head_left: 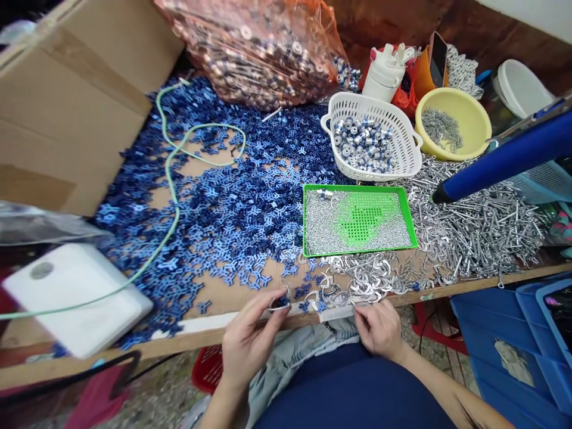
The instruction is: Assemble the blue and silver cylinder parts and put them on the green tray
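Blue three-armed metal stampings (210,208) scattered all over the wooden bench top (223,295), basically a sea of them. Left hand (250,339) raised just above the front edge, thumb and fingers (272,310) pinched almost shut on a small blue piece (280,302), with a thin silver loop (286,290) showing right by the pinch. Right hand (379,329) low at the bench edge, fingers curled and close to a messy pile of silver clips (361,280); any actual hold on a clip impossible to tell from this angle.

Just past those clips, a green perforated tray (357,252) covered with tiny silver bits, bare green holes showing in the middle, and one silver-and-blue cylinder (325,193) near the back edge. To the right, a big heap of silver pins (482,232) under a blurry blue rod (504,158). Further back, a white plastic basket (357,101) full of similar cylinders, right beside a yellow basin (447,92) of silver bits. Behind all that, an orange mesh bag (254,47) stuffed with small metal parts. Pale green cord (167,179) looping across the blue pile, cardboard box (67,101) on the far left.
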Tool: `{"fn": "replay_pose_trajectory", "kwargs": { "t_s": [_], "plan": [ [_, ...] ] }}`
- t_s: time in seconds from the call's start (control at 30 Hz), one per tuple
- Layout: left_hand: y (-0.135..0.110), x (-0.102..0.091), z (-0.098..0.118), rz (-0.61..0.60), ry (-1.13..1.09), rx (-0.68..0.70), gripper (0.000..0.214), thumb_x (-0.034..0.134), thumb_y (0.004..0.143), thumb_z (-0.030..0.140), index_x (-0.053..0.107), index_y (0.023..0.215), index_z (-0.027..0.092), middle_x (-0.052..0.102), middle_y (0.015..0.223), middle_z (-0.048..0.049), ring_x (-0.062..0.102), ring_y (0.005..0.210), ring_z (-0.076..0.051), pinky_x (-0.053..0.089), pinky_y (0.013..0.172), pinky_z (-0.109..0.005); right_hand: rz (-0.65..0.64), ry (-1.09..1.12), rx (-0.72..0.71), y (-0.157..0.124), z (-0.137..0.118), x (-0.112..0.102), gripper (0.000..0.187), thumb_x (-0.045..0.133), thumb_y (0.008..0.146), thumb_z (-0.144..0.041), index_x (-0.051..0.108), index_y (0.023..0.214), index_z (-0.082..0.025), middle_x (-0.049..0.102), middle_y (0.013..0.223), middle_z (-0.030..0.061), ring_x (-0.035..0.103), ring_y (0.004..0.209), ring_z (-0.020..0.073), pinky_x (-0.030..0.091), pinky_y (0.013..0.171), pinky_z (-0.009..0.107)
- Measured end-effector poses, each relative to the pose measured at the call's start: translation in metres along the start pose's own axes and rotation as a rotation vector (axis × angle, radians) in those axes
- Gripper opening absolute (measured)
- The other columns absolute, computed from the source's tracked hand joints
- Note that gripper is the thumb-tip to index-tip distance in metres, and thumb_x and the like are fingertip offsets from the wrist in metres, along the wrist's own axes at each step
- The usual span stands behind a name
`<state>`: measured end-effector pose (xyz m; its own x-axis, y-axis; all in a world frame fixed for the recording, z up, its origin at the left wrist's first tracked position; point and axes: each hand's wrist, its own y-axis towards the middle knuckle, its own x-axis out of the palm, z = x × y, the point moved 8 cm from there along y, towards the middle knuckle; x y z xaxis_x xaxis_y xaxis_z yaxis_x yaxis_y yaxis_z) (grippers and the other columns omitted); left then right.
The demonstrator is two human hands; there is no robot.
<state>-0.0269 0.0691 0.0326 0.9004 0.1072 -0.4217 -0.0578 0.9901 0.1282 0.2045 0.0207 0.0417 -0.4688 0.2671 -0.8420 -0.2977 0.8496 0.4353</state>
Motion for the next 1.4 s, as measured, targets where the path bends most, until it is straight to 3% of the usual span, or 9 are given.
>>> {"fn": "replay_pose_trajectory", "kwargs": {
  "t_s": [0.2,0.37,0.43,0.6,0.77,0.93,1.13,1.27,1.4],
  "plan": [
    [-0.001,-0.006,0.003,0.042,0.029,0.004,0.019,0.063,0.08,0.026,0.068,0.096,0.019,0.072,0.092,-0.0063,0.068,0.084,-0.019,0.054,0.078,-0.03,0.016,-0.029,0.073,0.005,0.001,0.003,0.012,0.05,0.085,-0.013,0.055,0.095,-0.014,0.061,0.06,0.0002,0.053,0.051,0.0132,0.034,0.056,0.029],
    [0.0,-0.005,0.004,0.038,0.018,0.012,0.019,0.063,0.08,0.025,0.068,0.097,0.019,0.072,0.092,-0.0062,0.067,0.083,-0.019,0.054,0.078,-0.03,-0.055,-0.056,0.06,0.014,-0.001,0.005,0.037,0.048,0.086,-0.012,0.05,0.124,-0.009,0.057,0.056,-0.0013,0.049,0.05,0.013,0.031,0.054,0.03],
    [0.0,-0.004,0.004,0.03,0.011,0.025,0.019,0.063,0.08,0.024,0.068,0.097,0.019,0.072,0.092,-0.0063,0.068,0.082,-0.019,0.054,0.077,-0.029,-0.023,0.071,0.067,0.017,0.001,-0.003,0.041,0.048,0.086,-0.011,0.05,0.126,-0.013,0.056,0.057,-0.0014,0.047,0.051,0.0128,0.03,0.053,0.029],
    [0.003,-0.004,0.004,0.029,0.028,0.061,0.02,0.062,0.08,0.02,0.067,0.1,0.02,0.072,0.093,-0.0056,0.067,0.081,-0.017,0.053,0.076,-0.026,0.245,0.413,0.221,0.033,0.025,-0.038,0.039,0.042,0.09,-0.019,0.046,0.128,-0.027,0.056,0.067,-0.0004,0.049,0.057,0.0139,0.04,0.054,0.027],
    [0.011,-0.002,0.008,0.027,0.051,0.089,0.019,0.061,0.081,0.021,0.067,0.098,0.019,0.072,0.089,-0.0052,0.067,0.077,-0.017,0.054,0.073,-0.025,0.401,0.907,0.327,0.082,0.044,-0.038,0.045,0.038,0.094,-0.033,0.029,0.138,-0.035,0.046,0.057,-0.0051,0.044,0.05,0.0123,0.04,0.05,0.026],
    [0.013,-0.006,0.007,0.056,0.087,0.075,0.018,0.061,0.081,0.024,0.068,0.097,0.02,0.072,0.089,-0.0058,0.068,0.08,-0.018,0.054,0.076,-0.027,0.283,0.952,0.321,0.133,0.05,-0.019,0.025,0.048,0.09,-0.03,0.056,0.113,-0.033,0.051,0.068,-0.0024,0.046,0.057,0.0107,0.039,0.052,0.025],
    [0.013,-0.011,0.0,0.076,0.078,0.054,0.019,0.06,0.082,0.026,0.069,0.097,0.02,0.073,0.09,-0.0067,0.068,0.08,-0.019,0.055,0.075,-0.028,-0.149,0.511,0.557,0.177,0.093,0.026,0.024,0.041,0.09,-0.039,0.056,0.091,-0.02,0.057,0.071,0.0011,0.05,0.063,0.0141,0.038,0.059,0.029],
    [0.015,-0.011,-0.003,0.082,0.068,0.055,0.019,0.061,0.081,0.024,0.068,0.098,0.021,0.073,0.09,-0.0055,0.068,0.08,-0.018,0.054,0.074,-0.026,-0.28,0.392,0.55,0.195,0.111,0.043,0.014,0.049,0.085,-0.031,0.055,0.081,-0.019,0.062,0.078,0.0044,0.052,0.068,0.017,0.035,0.063,0.031],
    [0.018,-0.011,-0.004,0.072,0.062,0.044,0.019,0.061,0.082,0.024,0.067,0.099,0.021,0.072,0.091,-0.0057,0.068,0.081,-0.018,0.053,0.075,-0.027,-0.376,0.35,0.489,0.202,0.107,0.052,0.011,0.048,0.085,-0.028,0.056,0.084,-0.02,0.065,0.084,0.0054,0.056,0.074,0.0185,0.036,0.065,0.031]
  ]
}}
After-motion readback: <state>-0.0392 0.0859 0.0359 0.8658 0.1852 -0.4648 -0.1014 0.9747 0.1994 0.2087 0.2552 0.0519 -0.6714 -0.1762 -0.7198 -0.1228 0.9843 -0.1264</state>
